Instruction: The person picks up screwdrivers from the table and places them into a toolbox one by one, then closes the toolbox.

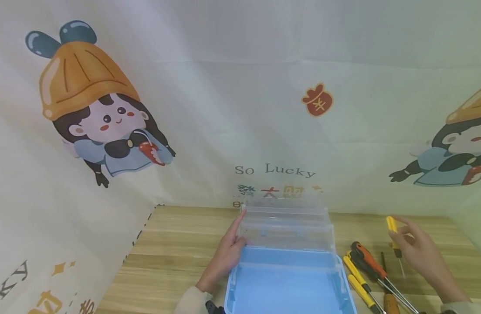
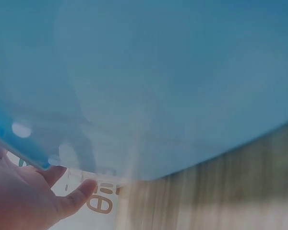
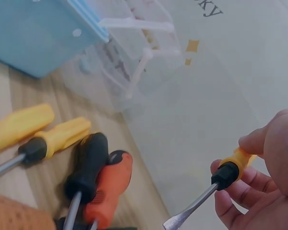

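A light blue plastic box (image 1: pixel 287 290) stands in front of me with its clear lid (image 1: pixel 287 235) raised at the back. My left hand (image 1: pixel 226 250) touches the lid's left edge with extended fingers; in the left wrist view its thumb (image 2: pixel 79 194) shows below the blue box wall (image 2: pixel 149 96). Off to the right of the box, my right hand (image 1: pixel 418 248) pinches a screwdriver by its yellow handle (image 1: pixel 391 224). The right wrist view shows the black collar and flat metal blade (image 3: pixel 194 206) of this screwdriver pointing downward, held above the table.
Several screwdrivers lie right of the box: two with yellow handles (image 1: pixel 360 290), one orange and black (image 1: pixel 370 259), one black (image 3: pixel 89 163), and a brownish-orange handle (image 1: pixel 391 303). A printed cloth (image 1: pixel 209 109) hangs behind the wooden table (image 1: pixel 177 248).
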A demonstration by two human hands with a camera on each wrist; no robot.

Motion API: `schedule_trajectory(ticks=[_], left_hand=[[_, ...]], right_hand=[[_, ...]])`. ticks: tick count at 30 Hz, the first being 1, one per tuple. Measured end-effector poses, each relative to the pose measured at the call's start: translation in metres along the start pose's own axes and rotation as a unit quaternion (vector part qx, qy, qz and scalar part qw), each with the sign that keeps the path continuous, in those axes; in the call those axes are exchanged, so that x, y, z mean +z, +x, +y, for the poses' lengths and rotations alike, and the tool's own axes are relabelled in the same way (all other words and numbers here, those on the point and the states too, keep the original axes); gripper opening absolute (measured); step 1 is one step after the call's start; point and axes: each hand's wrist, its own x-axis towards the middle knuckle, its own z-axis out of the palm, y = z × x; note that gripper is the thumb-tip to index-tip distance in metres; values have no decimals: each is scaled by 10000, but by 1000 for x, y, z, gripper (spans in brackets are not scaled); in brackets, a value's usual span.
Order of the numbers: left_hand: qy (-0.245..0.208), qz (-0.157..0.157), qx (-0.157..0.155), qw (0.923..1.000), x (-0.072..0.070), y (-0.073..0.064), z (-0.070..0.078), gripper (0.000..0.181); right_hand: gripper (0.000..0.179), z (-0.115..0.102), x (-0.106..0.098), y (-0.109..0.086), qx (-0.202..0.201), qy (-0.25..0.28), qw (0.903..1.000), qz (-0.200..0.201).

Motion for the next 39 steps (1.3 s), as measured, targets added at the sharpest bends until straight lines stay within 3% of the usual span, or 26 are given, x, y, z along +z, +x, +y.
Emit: schedule_trajectory(ticks=[5,17,26,33,39], left_hand=[[-33,21,-93,9999,0,0,1,66],[-92,-7,-141,9999,-3,1,2,66],[-144,31,-138,9998,-6,2,-1,65],[-86,52,65,9999,-1,6,-1,68],[-103,41,-12,9999,0,5,-2,67]], right_hand=[[51,-9,2,4,128,5,9998,-153],[49,-30,7,18,4,85,9994,-322],[44,-44,13,29,-260,209,9991,-268],[39,-55,15,35,-459,282,9983,-223],[36,-66,20,40,-665,404,9964,-335]])
